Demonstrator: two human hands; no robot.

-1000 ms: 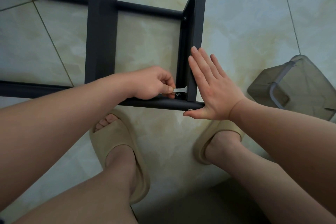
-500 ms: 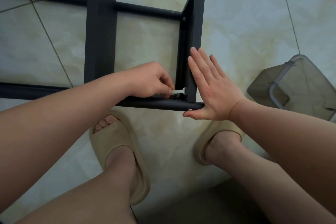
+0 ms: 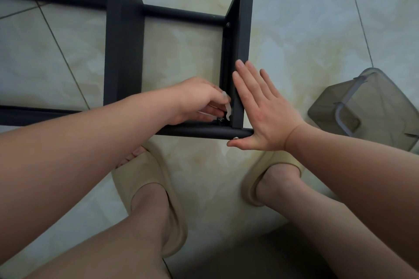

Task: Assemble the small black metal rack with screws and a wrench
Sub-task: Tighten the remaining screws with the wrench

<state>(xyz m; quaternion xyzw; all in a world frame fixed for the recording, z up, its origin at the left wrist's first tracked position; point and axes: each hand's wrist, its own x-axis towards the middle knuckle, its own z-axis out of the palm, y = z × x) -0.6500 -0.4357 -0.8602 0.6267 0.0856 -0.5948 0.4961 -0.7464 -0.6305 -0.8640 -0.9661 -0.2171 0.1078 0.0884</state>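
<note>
The black metal rack [image 3: 124,36] lies on the tiled floor, its tubes and flat side bars forming a frame. My left hand [image 3: 199,99] reaches inside the near right corner and pinches a small silver wrench [image 3: 227,110], whose head sits on a screw [image 3: 221,119] in that corner. The wrench now points up and away from me. My right hand [image 3: 263,108] is flat, fingers straight, pressing against the outside of the right side bar [image 3: 246,29], thumb under the near tube [image 3: 204,132]. A second screw head [image 3: 236,137] shows at the tube's end.
A translucent grey plastic stool [image 3: 371,111] lies on the floor at the right. My two feet in beige slippers [image 3: 147,179] stand just in front of the rack. Pale tiled floor [image 3: 306,29] surrounds the rack.
My left hand has swung the wrench from lying level, pointing left, to pointing up along the side bar. My right hand stays pressed on the bar.
</note>
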